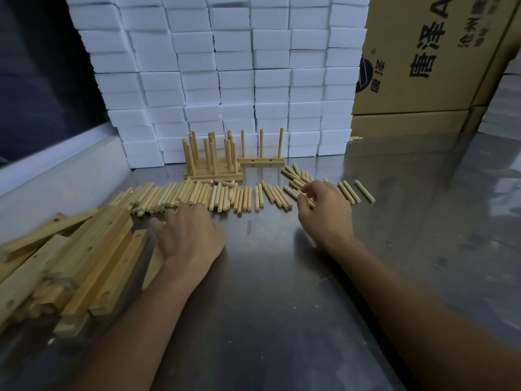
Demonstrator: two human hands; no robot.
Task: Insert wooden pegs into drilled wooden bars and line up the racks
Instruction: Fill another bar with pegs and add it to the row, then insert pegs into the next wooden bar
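Nearest, both forearms reach in from the bottom of the frame over a shiny metal tabletop [267,277].

Lower left: pile of drilled wooden bars [76,263], lying flat and criss-crossed, holes visible along some faces. Left hand [189,235] sits at center-left, palm down, fingers stretched toward the pile's right edge and the near ends of the loose pegs; fingertips partly hidden, so can't tell if it's touching a bar or just above it. Looks relaxed, not gripping anything.

Right hand [324,210] is right of center, fingers curled, pinching at pegs in a small scattered cluster [296,176]; seems to have one peg [303,197] between thumb and fingers, though the contact is partly hidden.

Mid-frame: long row of loose pegs [180,196] spread across the tabletop, dense on the left w/ pegs overlapping, thinner toward the right. A few single pegs [363,191] lie apart at the right end.

Behind the row, center: finished racks [211,159], bars side by side w/ pegs standing upright. Just right of them, one more rack [260,159] w/ three upright pegs, side holes facing the camera.

Far back: wall of stacked white foam blocks [220,66]. Upper right: cardboard boxes [423,57] w/ dark printed characters. Upper left: dark window area.
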